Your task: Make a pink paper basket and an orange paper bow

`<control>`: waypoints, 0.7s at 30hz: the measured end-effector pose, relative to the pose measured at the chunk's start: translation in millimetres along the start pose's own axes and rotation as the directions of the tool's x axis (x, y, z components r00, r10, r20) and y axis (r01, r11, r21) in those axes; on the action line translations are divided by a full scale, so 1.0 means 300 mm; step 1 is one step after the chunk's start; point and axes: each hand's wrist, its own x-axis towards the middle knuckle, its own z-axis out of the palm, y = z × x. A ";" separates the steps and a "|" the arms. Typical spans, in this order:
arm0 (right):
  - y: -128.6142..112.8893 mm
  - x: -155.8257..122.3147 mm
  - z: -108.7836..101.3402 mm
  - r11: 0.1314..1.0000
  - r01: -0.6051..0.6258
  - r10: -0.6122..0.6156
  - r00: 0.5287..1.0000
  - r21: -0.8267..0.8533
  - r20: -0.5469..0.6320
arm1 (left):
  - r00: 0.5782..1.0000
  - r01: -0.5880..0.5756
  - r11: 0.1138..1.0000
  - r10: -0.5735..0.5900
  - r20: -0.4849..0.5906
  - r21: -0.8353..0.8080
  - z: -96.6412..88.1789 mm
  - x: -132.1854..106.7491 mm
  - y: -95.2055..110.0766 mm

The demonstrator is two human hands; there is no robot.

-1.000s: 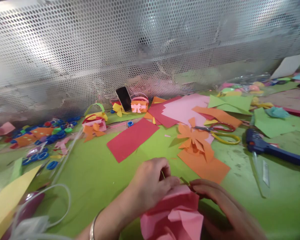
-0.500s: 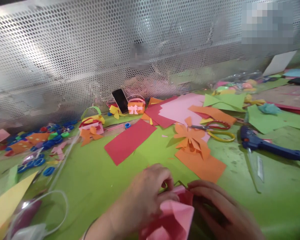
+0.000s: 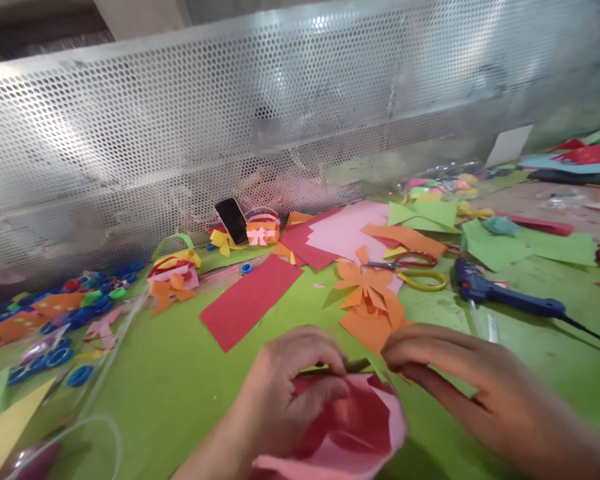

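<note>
A pink paper box (image 3: 353,423), open at the top and darker pink inside, sits low in front of me. My left hand (image 3: 300,383) pinches its far rim between thumb and fingers. Along that rim runs a narrow green paper strip (image 3: 359,365), partly hidden by the fingers. At the box's far right corner, my right hand (image 3: 460,377) has its fingers closed together on the strip's other end, as far as I can see; its fingertips hide the grip. Just beyond are an orange paper flower (image 3: 365,283) and a red paper rectangle (image 3: 250,303).
To the right lie scissors (image 3: 420,270) and a blue glue gun (image 3: 510,293) with its cord. A phone (image 3: 231,220) leans near a small orange paper bag (image 3: 263,231). Blue rings (image 3: 80,376) are scattered left. A perforated metal panel (image 3: 180,133) stands behind the green table (image 3: 170,373).
The pink box has turned so that its opening faces me more. My right hand has moved right and up, away from the left hand. The view has shifted slightly up and right.
</note>
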 end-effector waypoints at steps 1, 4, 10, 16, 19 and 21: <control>-0.002 0.024 -0.011 1.000 0.018 -0.018 1.000 0.008 0.015 | 1.000 -0.016 1.000 0.016 -0.026 -0.021 -0.003 0.002 0.006; -0.006 0.095 -0.018 0.993 0.087 -0.091 0.995 0.076 0.046 | 0.994 -0.038 0.998 0.034 -0.108 -0.039 -0.007 0.001 0.010; -0.011 0.187 -0.010 0.968 0.060 -0.097 0.985 0.245 0.140 | 0.977 -0.060 0.998 0.056 -0.204 -0.012 -0.022 0.003 -0.014; 0.005 0.216 -0.002 0.924 -0.123 0.030 0.967 0.361 0.252 | 0.971 0.026 1.000 -0.029 -0.236 -0.016 -0.023 0.007 -0.032; 0.013 0.219 0.010 0.911 -0.151 0.048 0.964 0.384 0.263 | 0.971 0.053 0.998 -0.060 -0.231 -0.035 -0.017 0.006 -0.041; 0.015 0.218 0.018 0.929 -0.122 0.035 0.969 0.348 0.246 | 0.972 0.063 0.996 -0.074 -0.224 -0.056 -0.010 0.006 -0.047</control>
